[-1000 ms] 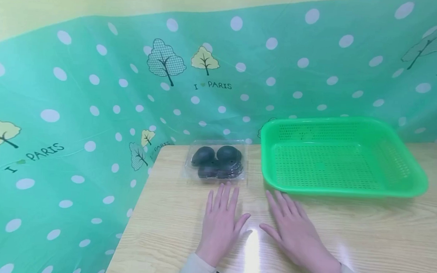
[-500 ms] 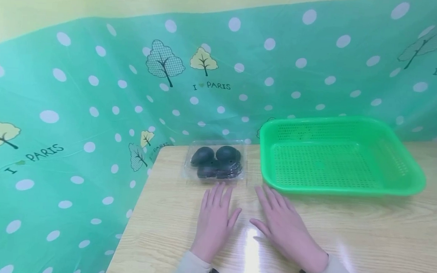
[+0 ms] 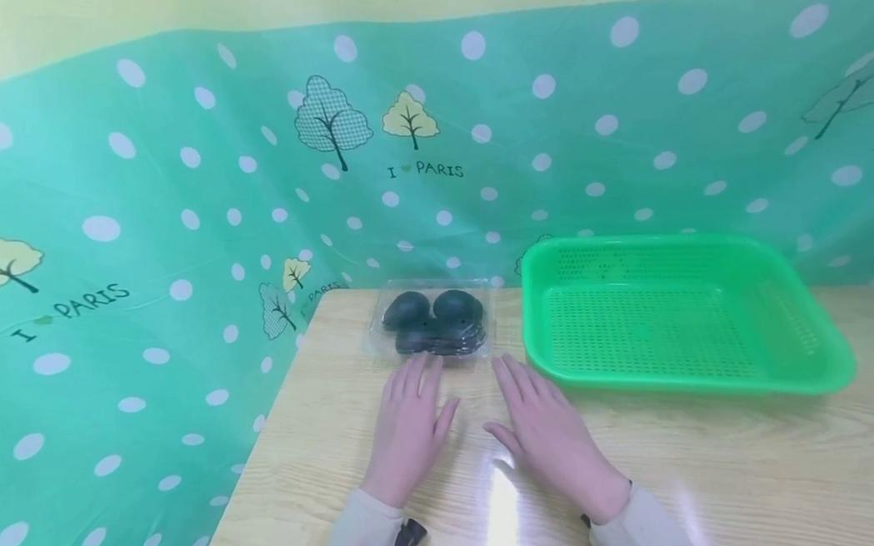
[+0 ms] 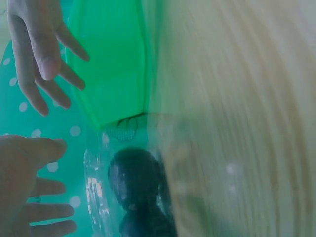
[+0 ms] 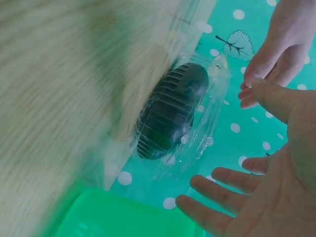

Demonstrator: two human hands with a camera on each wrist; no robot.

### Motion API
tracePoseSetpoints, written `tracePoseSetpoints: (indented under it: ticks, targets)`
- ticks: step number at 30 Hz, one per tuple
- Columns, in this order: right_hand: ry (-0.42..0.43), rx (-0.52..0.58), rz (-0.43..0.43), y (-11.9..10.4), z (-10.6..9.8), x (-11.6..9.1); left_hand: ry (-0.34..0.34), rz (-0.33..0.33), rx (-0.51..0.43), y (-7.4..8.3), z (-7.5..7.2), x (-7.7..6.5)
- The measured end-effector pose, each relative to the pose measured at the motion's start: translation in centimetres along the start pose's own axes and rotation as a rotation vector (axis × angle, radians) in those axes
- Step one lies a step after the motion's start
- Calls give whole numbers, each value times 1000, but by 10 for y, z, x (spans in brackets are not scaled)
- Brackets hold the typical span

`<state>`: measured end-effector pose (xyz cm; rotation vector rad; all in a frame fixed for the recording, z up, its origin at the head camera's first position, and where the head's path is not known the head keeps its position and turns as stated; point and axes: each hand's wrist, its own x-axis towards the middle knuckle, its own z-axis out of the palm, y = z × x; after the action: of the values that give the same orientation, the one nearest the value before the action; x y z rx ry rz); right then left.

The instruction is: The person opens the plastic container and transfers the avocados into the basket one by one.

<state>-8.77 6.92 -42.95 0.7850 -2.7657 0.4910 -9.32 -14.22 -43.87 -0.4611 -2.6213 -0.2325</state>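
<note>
A clear plastic box (image 3: 434, 284) sits at the back left of the wooden table, holding several dark, smooth, egg-shaped things (image 3: 458, 309). My left hand (image 3: 407, 426) is just in front of it, fingers straight, fingertips right at its front edge. To the right, my right hand (image 3: 550, 439) reaches toward the gap between the box and the green basket (image 3: 643, 340), its fingers extended and angled left. Both palms show nothing held. The right wrist view shows one dark oval (image 5: 170, 116) through the ribbed clear plastic.
The green perforated basket stands at the back right with no contents visible. Behind the table (image 3: 307, 432) hangs a green curtain (image 3: 225, 168) with white dots and tree prints. A bright light streak reflects off the tabletop.
Both hands have moved left and slightly forward, the left one up to the box's front edge. The box and the basket stay in place.
</note>
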Motion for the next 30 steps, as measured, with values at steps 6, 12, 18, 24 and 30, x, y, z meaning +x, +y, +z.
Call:
tracePoseSetpoints:
  ticks: [6,12,18,24,30]
  targets:
    - [7,-20,-21,1,3,10,-23,-34,0,-11,-1,5]
    - [7,-10,-30,2,2,18,-28,-107,-2,-28,-10,7]
    - [20,-5,-56,3,0,24,-13,-127,-26,-44,-14,7]
    - [46,-5,-73,5,2,30,-1,-149,-53,-54,-16,8]
    - [27,38,-62,6,4,38,-19,-197,-61,-64,-15,9]
